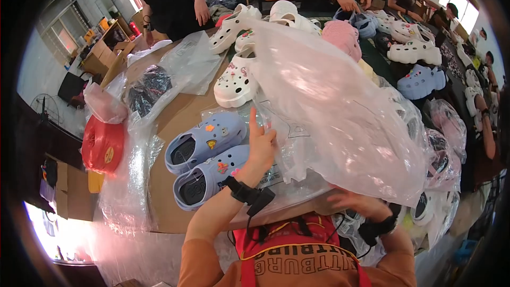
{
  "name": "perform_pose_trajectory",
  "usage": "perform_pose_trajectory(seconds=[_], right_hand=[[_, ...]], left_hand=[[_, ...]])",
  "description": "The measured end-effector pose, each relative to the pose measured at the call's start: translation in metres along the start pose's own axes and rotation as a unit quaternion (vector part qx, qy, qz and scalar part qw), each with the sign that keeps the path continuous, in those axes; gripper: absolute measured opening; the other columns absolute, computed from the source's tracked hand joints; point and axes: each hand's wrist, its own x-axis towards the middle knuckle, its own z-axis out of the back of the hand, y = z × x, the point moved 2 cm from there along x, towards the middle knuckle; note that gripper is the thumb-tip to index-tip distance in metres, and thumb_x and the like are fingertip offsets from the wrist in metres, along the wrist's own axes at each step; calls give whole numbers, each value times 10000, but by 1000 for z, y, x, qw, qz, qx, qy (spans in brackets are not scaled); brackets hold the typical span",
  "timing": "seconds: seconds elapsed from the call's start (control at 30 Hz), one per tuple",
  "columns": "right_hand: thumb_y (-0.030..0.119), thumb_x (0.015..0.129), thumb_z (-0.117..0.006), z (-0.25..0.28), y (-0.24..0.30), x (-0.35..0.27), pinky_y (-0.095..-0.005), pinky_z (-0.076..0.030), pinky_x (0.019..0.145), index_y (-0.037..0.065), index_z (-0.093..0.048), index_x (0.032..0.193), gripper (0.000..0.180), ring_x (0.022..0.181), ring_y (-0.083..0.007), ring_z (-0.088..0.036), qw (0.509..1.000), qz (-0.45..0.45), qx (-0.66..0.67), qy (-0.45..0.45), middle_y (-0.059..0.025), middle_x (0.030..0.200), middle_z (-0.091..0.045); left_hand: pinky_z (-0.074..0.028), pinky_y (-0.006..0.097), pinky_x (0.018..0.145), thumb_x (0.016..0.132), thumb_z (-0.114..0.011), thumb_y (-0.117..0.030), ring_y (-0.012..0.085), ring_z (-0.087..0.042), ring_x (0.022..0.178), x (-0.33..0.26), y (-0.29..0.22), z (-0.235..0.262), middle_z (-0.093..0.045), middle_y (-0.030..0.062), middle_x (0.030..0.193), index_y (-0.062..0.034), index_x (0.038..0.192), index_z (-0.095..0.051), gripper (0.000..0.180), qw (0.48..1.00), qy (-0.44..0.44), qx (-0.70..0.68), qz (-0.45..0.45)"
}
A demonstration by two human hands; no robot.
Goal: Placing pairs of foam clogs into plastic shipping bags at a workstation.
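My left hand (260, 146) is open, index finger stretched and thumb apart, at the left edge of a billowing clear plastic bag (340, 101). Whether it touches the film, I cannot tell. Beside that hand two blue clogs with colourful charms lie on the cardboard, an upper clog (210, 135) and a lower clog (212, 175), the latter partly behind my left forearm. My right hand (358, 203), somewhat blurred, is below the bag's lower edge near the table's front, fingers spread. Another flat plastic bag (297, 172) lies under the raised one.
White clogs (234, 82) stand beyond my left hand. A pink clog (342, 37) and a blue clog (419, 81) are farther right. A red roll (102, 146) sits at the left edge, bagged shoes (441, 154) at the right. Other people work across the table.
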Motion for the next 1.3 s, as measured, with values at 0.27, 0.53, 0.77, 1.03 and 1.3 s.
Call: perform_pose_trajectory(seconds=[0.27,0.53,0.77,1.03,1.3], right_hand=[[157,734,-719,-49,66,5,-327,-341,984,38,-434,1269,617,1155,-190,-440,950,164,-251,-93,-86,1273,-461],[174,905,-489,-31,90,48,-270,-389,896,-22,-492,1176,335,1023,-113,-497,961,200,-117,-151,-36,1101,-566],[237,930,-408,45,73,89,-327,-488,808,-27,-502,1137,349,905,-199,-600,978,101,172,-55,-106,1024,-604],[163,895,-458,48,59,105,-333,-497,776,-14,-436,1203,356,915,-182,-586,976,71,196,-64,-127,1108,-562],[166,843,-555,34,59,62,-367,-251,1039,55,-23,1410,786,1284,-299,-249,947,179,-9,-265,-196,1433,-125]], left_hand=[[-454,292,802,753,-456,94,201,-511,966,-28,35,4,-432,130,1133,-108,1374,-229,692,991,-67,105,49],[-446,259,745,776,-545,-29,157,-528,855,-80,47,15,-518,103,1024,-33,1320,-362,574,970,87,206,93],[-461,275,620,859,-497,-138,143,-561,674,-122,-13,-10,-569,66,734,-129,1291,-446,436,745,465,418,234],[-336,529,909,797,-585,-192,370,-382,1164,-25,-32,-75,-418,160,1266,-134,1188,-514,402,567,178,668,-448],[-203,746,843,821,-521,-402,433,-258,1248,50,44,-32,-317,177,1359,-145,1234,-471,490,511,114,831,-185]])
